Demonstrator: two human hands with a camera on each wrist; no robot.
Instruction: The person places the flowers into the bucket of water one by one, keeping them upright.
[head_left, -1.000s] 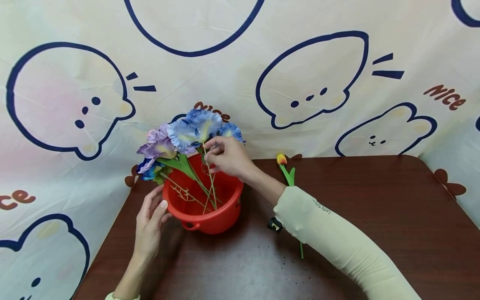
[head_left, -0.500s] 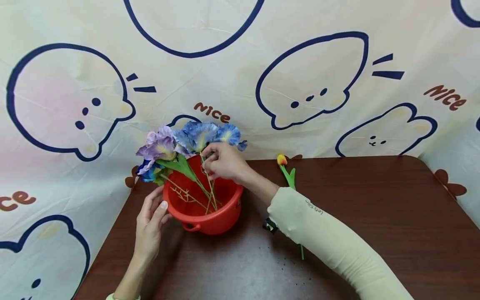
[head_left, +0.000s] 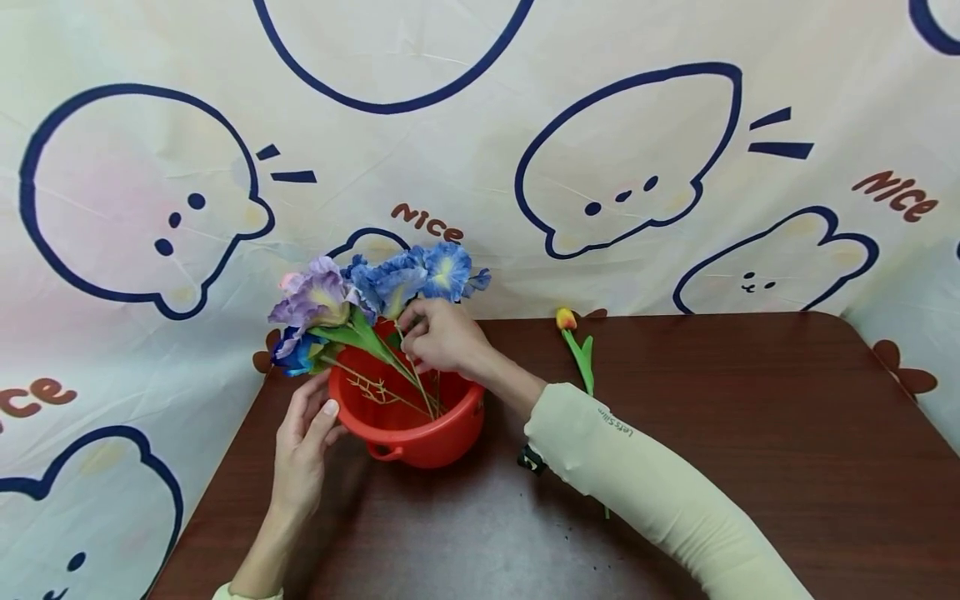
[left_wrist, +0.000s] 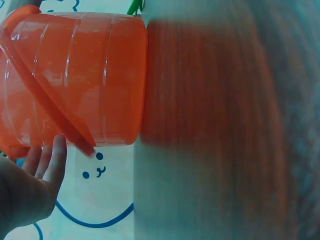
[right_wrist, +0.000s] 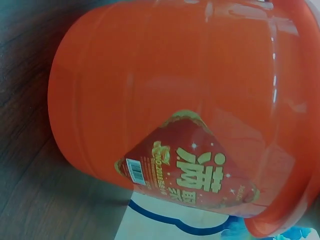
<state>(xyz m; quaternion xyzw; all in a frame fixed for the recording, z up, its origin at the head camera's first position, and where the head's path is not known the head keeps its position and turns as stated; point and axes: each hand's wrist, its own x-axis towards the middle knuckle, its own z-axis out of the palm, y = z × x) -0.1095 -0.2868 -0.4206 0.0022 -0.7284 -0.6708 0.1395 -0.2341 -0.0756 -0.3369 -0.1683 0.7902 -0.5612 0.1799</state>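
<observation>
A red plastic bucket (head_left: 435,446) holds several artificial flowers. My left hand (head_left: 300,454) rests against its left side, thumb at the rim; in the left wrist view straight fingers (left_wrist: 57,157) touch the wall near the handle (left_wrist: 47,102). Over the bucket's mouth, my right hand (head_left: 444,335) pinches a stem just under the light blue flowers (head_left: 447,271). Leaning out to the left are a purple flower (head_left: 318,296) and a dark blue one (head_left: 292,352). The right wrist view shows only the bucket's side with its label (right_wrist: 187,165); that hand is hidden there.
An orange-yellow tulip (head_left: 566,319) lies on the dark wooden table (head_left: 750,400), partly under my right sleeve (head_left: 637,454). Beside that sleeve is a small black object (head_left: 531,460). Dark specks dot the table. A printed cloth backdrop (head_left: 465,167) hangs behind.
My right hand has moved down toward the bucket, and the light blue flowers have sunk lower with it. The left hand has stayed against the bucket.
</observation>
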